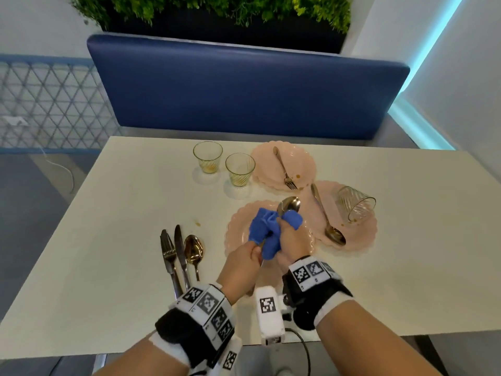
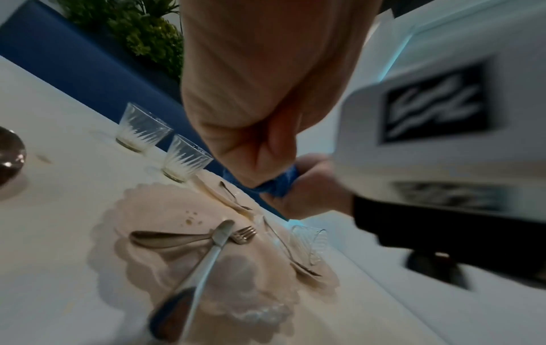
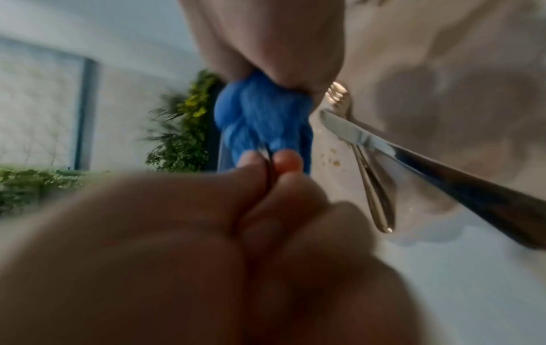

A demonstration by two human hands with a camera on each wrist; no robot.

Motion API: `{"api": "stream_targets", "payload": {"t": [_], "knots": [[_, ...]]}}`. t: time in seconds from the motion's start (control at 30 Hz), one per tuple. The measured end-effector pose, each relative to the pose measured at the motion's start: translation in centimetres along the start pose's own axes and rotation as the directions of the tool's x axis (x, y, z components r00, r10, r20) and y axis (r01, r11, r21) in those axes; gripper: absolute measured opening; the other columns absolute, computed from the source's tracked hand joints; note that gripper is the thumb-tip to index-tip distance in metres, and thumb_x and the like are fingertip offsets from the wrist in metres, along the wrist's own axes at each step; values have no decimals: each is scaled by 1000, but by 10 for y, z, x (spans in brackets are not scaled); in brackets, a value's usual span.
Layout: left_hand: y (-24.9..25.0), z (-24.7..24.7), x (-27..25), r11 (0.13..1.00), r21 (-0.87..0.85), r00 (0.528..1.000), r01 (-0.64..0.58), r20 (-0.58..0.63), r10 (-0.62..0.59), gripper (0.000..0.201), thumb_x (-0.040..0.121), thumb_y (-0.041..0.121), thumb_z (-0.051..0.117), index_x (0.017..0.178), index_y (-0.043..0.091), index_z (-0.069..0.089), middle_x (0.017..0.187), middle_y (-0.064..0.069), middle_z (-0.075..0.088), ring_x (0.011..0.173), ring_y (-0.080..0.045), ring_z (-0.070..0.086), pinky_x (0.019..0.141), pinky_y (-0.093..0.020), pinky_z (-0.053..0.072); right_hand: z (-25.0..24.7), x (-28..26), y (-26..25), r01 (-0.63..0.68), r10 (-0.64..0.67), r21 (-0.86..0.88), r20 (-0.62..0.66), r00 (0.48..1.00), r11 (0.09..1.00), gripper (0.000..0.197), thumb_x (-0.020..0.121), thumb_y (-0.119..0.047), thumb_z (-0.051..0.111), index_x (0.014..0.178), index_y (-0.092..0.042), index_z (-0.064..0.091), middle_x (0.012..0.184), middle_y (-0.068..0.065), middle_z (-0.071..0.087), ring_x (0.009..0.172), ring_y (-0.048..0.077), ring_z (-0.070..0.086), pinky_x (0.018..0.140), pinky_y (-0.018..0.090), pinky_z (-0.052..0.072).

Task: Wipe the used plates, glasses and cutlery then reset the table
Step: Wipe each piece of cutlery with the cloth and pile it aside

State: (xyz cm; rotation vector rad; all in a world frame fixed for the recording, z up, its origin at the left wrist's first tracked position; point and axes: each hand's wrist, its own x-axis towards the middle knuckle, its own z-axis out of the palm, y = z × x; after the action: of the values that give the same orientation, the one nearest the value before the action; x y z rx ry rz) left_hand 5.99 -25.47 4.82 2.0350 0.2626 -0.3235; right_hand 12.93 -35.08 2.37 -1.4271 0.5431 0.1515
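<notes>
My left hand (image 1: 245, 257) pinches the handle of a metal spoon (image 1: 290, 205) held over the nearest pink plate (image 1: 237, 226). Around the spoon's neck my right hand (image 1: 290, 236) grips a bunched blue cloth (image 1: 261, 230). The right wrist view shows the blue cloth (image 3: 263, 116) in that hand and the left fingertips (image 3: 288, 161) pinching the thin handle. Under the hands, the left wrist view shows a knife (image 2: 214, 247), a fork (image 2: 243, 234) and a spoon (image 2: 165, 238) lying on the plate (image 2: 141, 210).
A fork (image 1: 168, 253), knife (image 1: 180, 251) and spoon (image 1: 193, 251) lie side by side at the near left. Two upright glasses (image 1: 208, 157) (image 1: 240, 169) stand behind. A far plate (image 1: 301, 161) bears a fork; the right plate (image 1: 360, 232) bears a spoon and a tipped glass (image 1: 356, 203).
</notes>
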Motion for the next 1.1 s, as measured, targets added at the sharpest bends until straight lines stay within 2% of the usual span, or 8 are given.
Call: {"api": "stream_targets", "payload": {"t": [0.17,0.23,0.37,0.53,0.67,0.83,1.0,1.1], "knots": [[-7,-8,13,943,-238,964,234,182,-193,20,99,21,39,83,13,48,68,-7,54,48,-14,48,43,-23,38,-3,-1,6,87,-31,-207,257,966,974,23,78,-44,67,90,-24,66,95,1,71,91,19,67,92,43,52],[-4,-22,19,935,-271,964,231,191,-183,3,92,12,50,94,13,52,84,-11,59,70,-22,57,55,-27,44,-8,-5,-5,156,-55,-280,337,940,947,16,82,-35,67,94,-24,63,97,0,69,96,19,65,91,36,51],[-1,-47,33,779,-586,973,225,183,-143,23,95,21,47,116,18,56,106,-4,63,97,-20,59,83,-32,45,-5,-22,-9,326,-103,-372,509,855,869,11,86,-17,65,96,-13,61,97,6,67,92,20,63,88,33,51],[-16,-57,39,625,-740,948,250,57,-312,30,99,19,39,77,13,58,69,0,67,70,-11,55,65,-25,45,9,-45,7,386,1,-427,672,740,818,8,84,-15,67,87,-14,60,86,4,65,81,15,62,82,33,51],[-30,-61,29,649,-708,943,278,72,-326,27,100,20,40,80,14,57,73,1,63,71,-11,52,66,-26,42,13,-46,20,412,23,-480,672,740,774,8,84,-16,67,88,-15,60,89,7,65,88,22,63,85,37,51],[-65,-80,10,572,-798,897,190,-96,-431,25,100,12,40,81,8,55,72,-5,56,63,-12,51,49,-17,46,16,-47,15,452,178,-564,739,650,691,16,81,-24,73,82,-18,58,80,-2,60,76,11,57,72,21,44],[-119,-97,-1,861,-390,855,326,-267,-445,25,94,16,50,72,9,58,71,-9,56,63,-19,51,61,-29,46,15,-25,-11,248,37,-376,609,792,893,54,75,-26,76,120,-6,54,118,14,63,110,28,61,99,47,47],[-127,-85,-2,928,-45,875,370,-319,-364,23,94,18,49,77,5,59,77,-10,56,75,-23,51,72,-33,42,17,-19,-27,188,8,-289,562,827,939,42,85,-14,67,122,1,52,120,23,61,110,34,60,99,50,47]]}}
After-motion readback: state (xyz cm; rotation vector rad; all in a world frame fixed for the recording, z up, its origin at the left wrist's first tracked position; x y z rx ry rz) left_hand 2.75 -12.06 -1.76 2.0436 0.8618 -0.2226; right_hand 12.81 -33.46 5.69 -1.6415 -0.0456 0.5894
